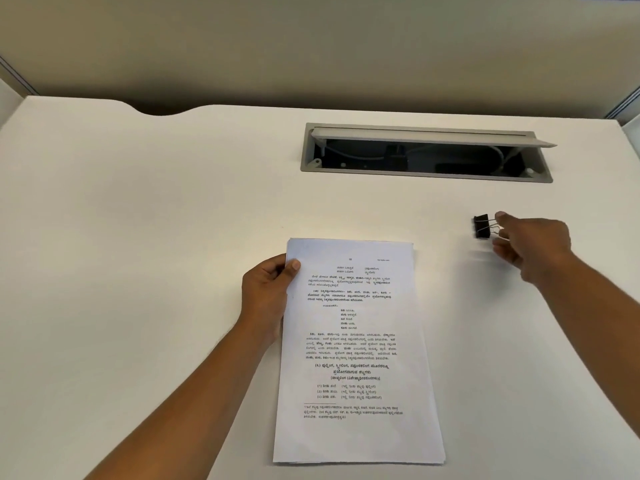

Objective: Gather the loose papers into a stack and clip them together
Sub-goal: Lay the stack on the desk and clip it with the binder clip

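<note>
I work from a single feed: the wide-angle camera on the person's head. It faces forward and steeply down over the white surface [138, 237]. It is near enough that both forearms fill the lower frame, one entering at 7 o'clock and the other at 4 o'clock. The stack of papers [356, 341] lies just below centre, with the left hand [266, 292] holding its 10 o'clock edge. The right hand [533, 251] pinches the binder clip [481, 227] at 3 o'clock in frame, slightly blurred. The open cable tray [426, 154] sits between 1 and 2 o'clock, and the wall fills the top at 12 o'clock.
</note>
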The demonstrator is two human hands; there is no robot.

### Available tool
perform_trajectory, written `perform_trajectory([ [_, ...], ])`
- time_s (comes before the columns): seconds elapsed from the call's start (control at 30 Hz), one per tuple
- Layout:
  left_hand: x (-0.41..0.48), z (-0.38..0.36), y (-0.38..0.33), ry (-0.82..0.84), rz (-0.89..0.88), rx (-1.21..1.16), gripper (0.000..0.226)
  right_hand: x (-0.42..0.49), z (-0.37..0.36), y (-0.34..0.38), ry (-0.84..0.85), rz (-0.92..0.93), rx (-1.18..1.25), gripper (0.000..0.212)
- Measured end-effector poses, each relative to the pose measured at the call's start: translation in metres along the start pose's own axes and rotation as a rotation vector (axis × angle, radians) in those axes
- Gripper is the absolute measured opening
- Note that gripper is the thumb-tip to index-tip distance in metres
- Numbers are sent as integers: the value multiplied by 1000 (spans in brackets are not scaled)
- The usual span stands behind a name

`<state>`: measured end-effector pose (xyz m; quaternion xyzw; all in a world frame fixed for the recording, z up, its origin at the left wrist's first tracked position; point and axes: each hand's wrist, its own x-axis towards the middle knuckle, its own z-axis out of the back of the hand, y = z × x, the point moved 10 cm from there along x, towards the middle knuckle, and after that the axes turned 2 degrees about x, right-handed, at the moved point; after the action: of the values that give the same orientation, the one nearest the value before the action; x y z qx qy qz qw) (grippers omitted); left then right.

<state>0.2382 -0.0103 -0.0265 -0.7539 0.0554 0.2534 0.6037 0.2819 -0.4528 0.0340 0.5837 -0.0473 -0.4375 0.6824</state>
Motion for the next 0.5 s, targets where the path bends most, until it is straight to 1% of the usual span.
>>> perform_trajectory([
  [0.17, 3, 0, 1, -5, 22, -7, 18, 9, -6, 4, 22, 0, -174, 21],
  [0.3, 4, 2, 5, -9, 48, -29, 21, 4, -12, 10, 71, 46, -192, 16],
  [0.4, 3, 1, 6, -3, 59, -47, 17, -10, -26, 16, 157, 93, -192, 13],
  [0.5, 4, 1, 5, -2, 67, -51, 20, -27, -42, 16, 253, 95, -205, 14],
])
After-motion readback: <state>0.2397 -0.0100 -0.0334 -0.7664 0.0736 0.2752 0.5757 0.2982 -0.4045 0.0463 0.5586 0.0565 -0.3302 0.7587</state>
